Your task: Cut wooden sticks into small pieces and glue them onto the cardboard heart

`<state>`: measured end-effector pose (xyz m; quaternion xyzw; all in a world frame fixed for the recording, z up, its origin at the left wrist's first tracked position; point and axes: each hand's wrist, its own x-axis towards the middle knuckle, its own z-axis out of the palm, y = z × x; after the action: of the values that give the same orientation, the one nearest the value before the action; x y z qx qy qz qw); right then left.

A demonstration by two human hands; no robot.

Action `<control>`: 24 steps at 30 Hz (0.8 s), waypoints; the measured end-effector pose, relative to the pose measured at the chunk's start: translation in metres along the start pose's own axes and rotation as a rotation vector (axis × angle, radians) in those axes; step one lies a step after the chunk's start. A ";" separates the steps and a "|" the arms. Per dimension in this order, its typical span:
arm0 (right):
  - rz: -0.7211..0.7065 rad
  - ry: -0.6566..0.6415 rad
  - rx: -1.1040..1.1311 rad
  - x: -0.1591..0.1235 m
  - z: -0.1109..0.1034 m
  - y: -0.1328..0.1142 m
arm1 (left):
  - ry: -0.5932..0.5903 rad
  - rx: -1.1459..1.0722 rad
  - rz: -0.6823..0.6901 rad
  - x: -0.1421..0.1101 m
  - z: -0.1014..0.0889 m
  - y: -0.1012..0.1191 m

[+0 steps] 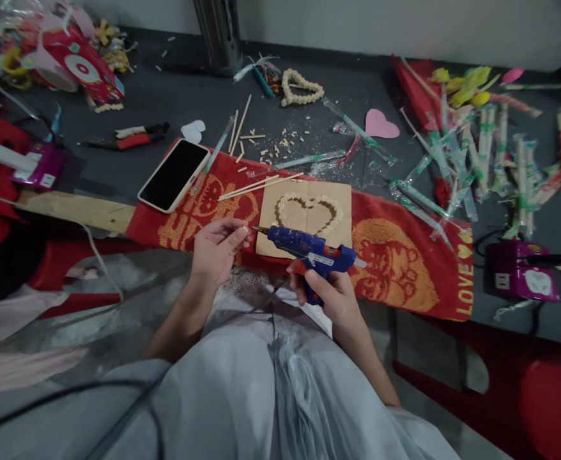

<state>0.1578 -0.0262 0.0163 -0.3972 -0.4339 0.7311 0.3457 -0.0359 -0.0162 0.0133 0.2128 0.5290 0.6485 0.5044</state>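
Observation:
My right hand (331, 295) is wrapped round the grip of a blue hot glue gun (299, 243), whose nozzle points left. A clear glue stick pokes out of its back end. Just left of the nozzle, my left hand (218, 250) has thumb and fingers pinched together; whatever small thing is in the pinch I cannot make out. Beneath the gun lies a square brown card (340, 220) with a heart outline (337, 207) of small pale pieces on it. The card rests on a red and orange towel (395, 255). Thin wooden sticks (256, 187) lie across the card's upper left edge.
A phone (175, 176) lies on the towel's left end. Behind it are red-handled pliers (139, 136). Cut stick bits (285, 144), a pale finished heart (302, 88) and a pink paper heart (381, 123) lie farther back. Plastic wrappers (453, 166) and a purple box (520, 271) are at right.

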 end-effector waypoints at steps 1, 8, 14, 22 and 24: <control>0.008 0.008 -0.009 0.000 0.000 0.000 | 0.005 0.013 0.026 0.000 0.000 -0.001; 0.041 0.036 -0.011 -0.001 0.003 -0.001 | -0.008 0.040 0.162 0.002 0.000 -0.005; 0.049 0.019 0.011 -0.005 0.005 -0.006 | -0.009 0.049 0.198 0.002 -0.001 -0.005; 0.073 0.015 -0.052 -0.008 0.008 -0.008 | 0.018 0.114 0.281 -0.001 -0.005 -0.006; 0.080 0.013 -0.067 -0.008 0.009 -0.008 | 0.010 0.130 0.288 -0.001 -0.008 -0.006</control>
<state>0.1551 -0.0327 0.0288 -0.4303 -0.4397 0.7268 0.3055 -0.0391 -0.0215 0.0052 0.3154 0.5364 0.6795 0.3887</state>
